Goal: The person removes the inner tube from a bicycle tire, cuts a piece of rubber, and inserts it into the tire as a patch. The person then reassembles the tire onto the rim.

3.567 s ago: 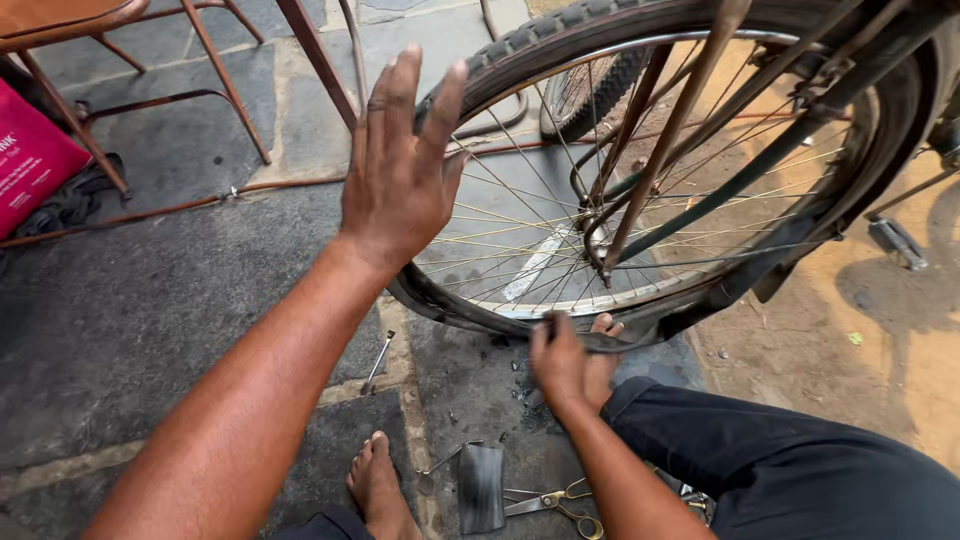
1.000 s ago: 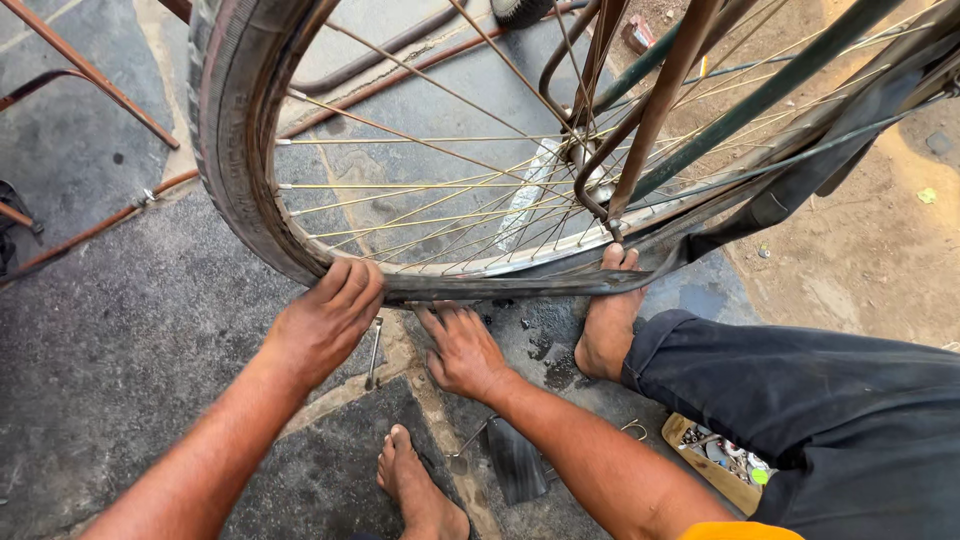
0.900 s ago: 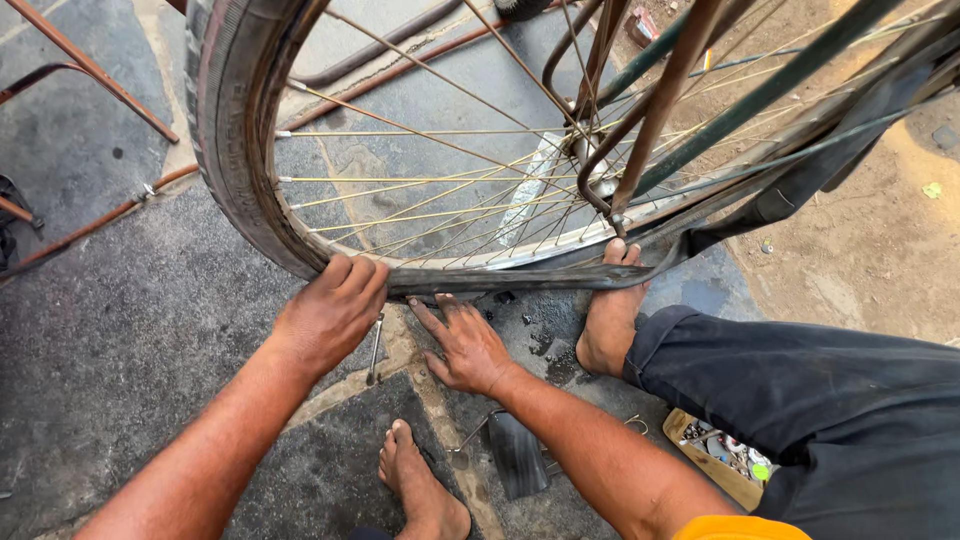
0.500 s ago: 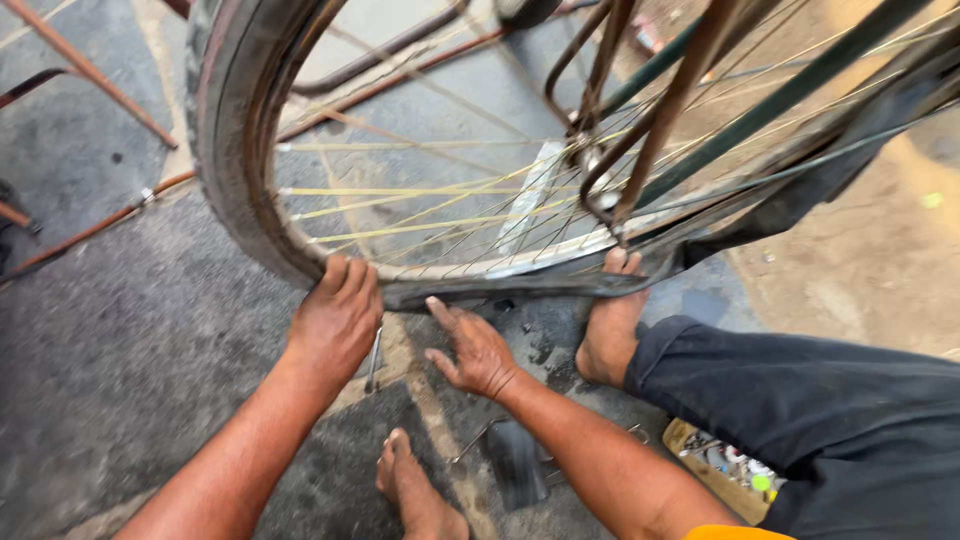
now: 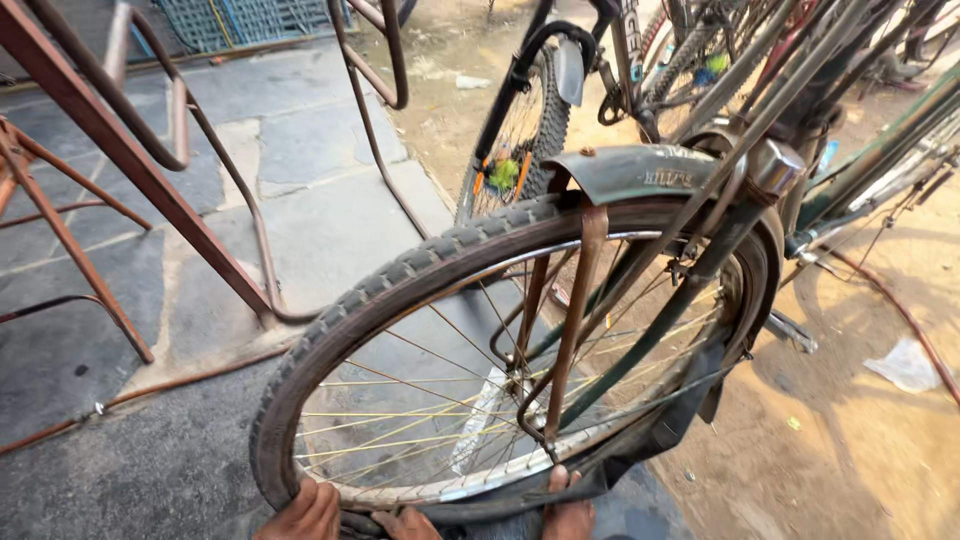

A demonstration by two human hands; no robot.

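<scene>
Stone paving, sandy ground: bicycle wheel [image 5: 440,330] upright at centre.
Left hand [image 5: 303,512] grips tyre [image 5: 300,370] at wheel's bottom; right hand [image 5: 408,523] beside it, grip unclear; rusty mudguard [image 5: 640,172] above.

Tyre [image 5: 400,275]: matt, dusty ribbed rubber. Rim [image 5: 470,490]: shiny metal. Mudguard [image 5: 640,172]: dull, worn metal. Stays [image 5: 575,320] rusted. Floor [image 5: 300,200]: rough stone slabs.

An open-air bicycle repair spot: parked bicycles [image 5: 640,60] crowd the upper right, rusty metal stands [image 5: 150,190] at left, stone paving [image 5: 300,180] meeting bare dirt [image 5: 860,440].
</scene>
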